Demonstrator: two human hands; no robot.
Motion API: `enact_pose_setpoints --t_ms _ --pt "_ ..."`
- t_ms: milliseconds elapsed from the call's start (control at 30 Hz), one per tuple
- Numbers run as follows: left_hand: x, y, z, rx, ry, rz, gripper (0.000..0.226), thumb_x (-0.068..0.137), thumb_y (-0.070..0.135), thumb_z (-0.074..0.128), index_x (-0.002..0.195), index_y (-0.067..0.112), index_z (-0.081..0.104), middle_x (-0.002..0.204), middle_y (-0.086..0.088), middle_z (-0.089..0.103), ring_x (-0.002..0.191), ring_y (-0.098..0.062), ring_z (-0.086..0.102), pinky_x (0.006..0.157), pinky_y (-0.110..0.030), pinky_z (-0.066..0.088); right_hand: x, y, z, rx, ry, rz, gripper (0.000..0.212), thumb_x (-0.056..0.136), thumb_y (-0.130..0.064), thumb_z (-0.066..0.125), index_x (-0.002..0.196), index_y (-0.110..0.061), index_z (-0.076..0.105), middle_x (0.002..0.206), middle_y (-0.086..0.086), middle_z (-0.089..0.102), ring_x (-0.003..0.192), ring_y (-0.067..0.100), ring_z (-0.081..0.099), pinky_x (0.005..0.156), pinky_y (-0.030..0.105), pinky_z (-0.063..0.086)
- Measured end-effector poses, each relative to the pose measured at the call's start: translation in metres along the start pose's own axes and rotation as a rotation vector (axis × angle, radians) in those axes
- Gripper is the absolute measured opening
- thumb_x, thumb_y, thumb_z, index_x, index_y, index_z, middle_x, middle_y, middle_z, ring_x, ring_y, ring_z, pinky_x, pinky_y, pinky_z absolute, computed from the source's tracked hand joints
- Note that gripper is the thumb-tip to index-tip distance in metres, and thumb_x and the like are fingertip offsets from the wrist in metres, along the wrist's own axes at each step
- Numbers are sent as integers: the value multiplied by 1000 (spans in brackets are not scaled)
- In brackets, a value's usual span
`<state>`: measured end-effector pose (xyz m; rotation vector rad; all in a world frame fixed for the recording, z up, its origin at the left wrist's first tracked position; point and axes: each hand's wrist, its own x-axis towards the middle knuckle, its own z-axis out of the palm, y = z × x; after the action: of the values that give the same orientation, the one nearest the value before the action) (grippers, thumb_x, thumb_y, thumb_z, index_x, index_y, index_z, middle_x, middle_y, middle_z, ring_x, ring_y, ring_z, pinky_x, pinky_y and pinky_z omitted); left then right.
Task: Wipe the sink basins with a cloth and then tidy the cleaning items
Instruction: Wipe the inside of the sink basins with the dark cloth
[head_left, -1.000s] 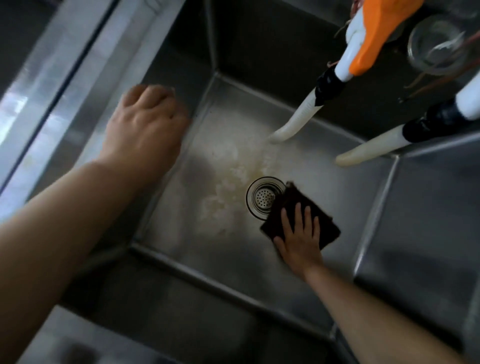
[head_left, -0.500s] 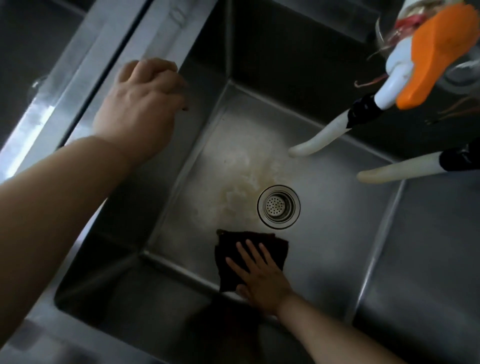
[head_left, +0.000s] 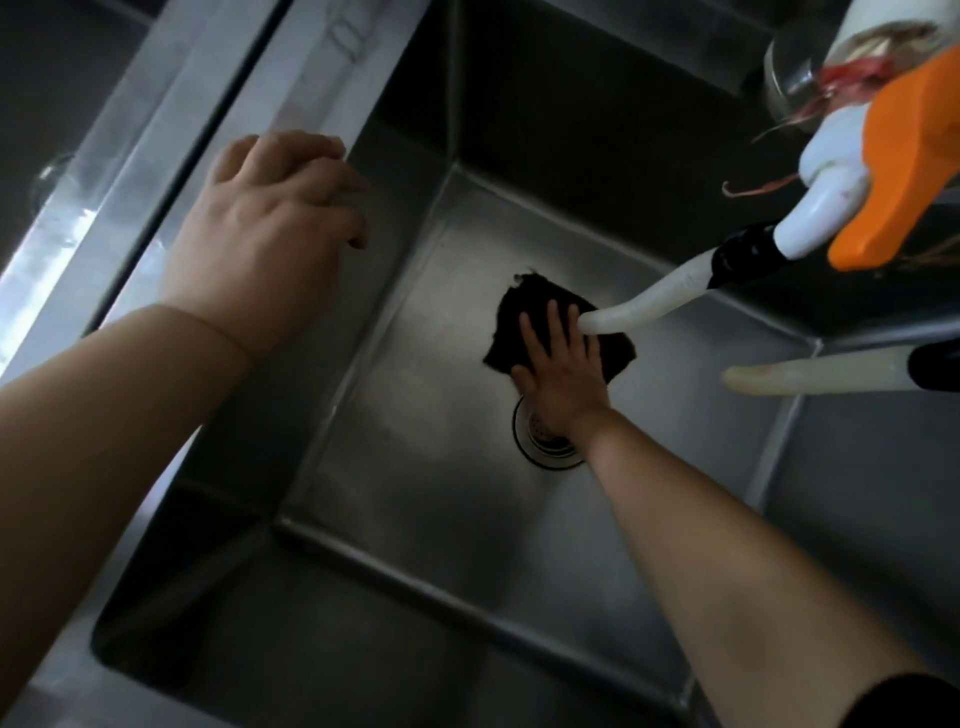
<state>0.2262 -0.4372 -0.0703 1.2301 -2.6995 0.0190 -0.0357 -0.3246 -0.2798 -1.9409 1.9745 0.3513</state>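
right hand (head_left: 558, 374) flat on cloth (head_left: 524, 312) mid-wipe in basin (head_left: 415, 493), left hand (head_left: 265, 239) curled over rim, tidying undone.

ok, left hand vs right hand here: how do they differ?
The left hand is up at the steel sink's rim, fingers curled over its edge; the right hand is down on the basin floor. The left holds no cloth; the right presses the dark square cloth flat with straight fingers. Both are bare.
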Motion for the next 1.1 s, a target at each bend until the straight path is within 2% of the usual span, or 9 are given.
enact_pose_setpoints --t_ms 200,333,367,467,567,733,833,933,1100 --pt "-1 0 1 -2 18 18 21 87 8 51 87 10 72 118 -10 65 124 -35 48 100 -46 32 -62 55 17 32 -43 151 67 98 -48 29 146 -29 -13 157 14 -16 142 34 -20 112 44 -16" --pt "-2 -2 3 7 28 15 22 87 6 50 87 9 72 117 -10 65 124 -35 48 100 -46 32 -131 51 42 32 -136 197 65 90 -55 11 144 -24 -10 152 14 -21 139 35 -24 111 43 -18" --pt "-2 -2 3 7 31 13 22 88 6 50 86 10 71 116 -9 65 124 -34 48 100 -46 32 -146 44 47 26 -143 189 69 87 -54 10 146 -21 -3 151 16 -17 139 36 -21 111 44 -17" --pt "-3 -2 6 19 38 16 21 89 6 51 87 10 71 116 -9 65 125 -34 48 100 -45 31 -179 14 60 18 -116 86 69 86 -48 30 146 -14 28 148 28 25 141 44 7 112 50 3" --pt "-3 -3 7 35 36 16 23 90 8 48 89 10 71 117 -9 64 126 -34 47 101 -46 30 -187 -15 66 0 -75 -60 67 84 -49 37 144 -20 31 147 21 29 143 37 -2 111 50 4" --pt "-1 -3 6 58 25 39 23 89 7 48 87 10 71 114 -8 65 124 -34 48 100 -45 32 -155 -45 55 -19 -56 -332 63 87 -50 39 144 -24 34 149 18 32 137 42 28 111 52 9" --pt "-1 -2 6 42 32 29 21 87 6 51 84 11 71 113 -8 66 123 -33 50 100 -45 33 -110 -58 43 -62 -23 -434 60 89 -51 41 144 -27 35 150 13 34 138 36 30 114 56 15" --pt "0 -3 5 39 33 32 18 88 6 53 84 11 70 113 -9 66 123 -34 50 99 -47 35 -52 -60 24 -72 33 -379 64 89 -49 50 146 -27 31 153 14 28 141 37 23 112 56 11" --pt "0 -3 3 29 26 44 18 91 9 53 84 9 70 114 -12 66 123 -36 51 98 -49 36 12 -13 -1 -11 61 -63 64 96 -45 36 151 -26 9 159 13 4 145 36 -3 112 45 -14"
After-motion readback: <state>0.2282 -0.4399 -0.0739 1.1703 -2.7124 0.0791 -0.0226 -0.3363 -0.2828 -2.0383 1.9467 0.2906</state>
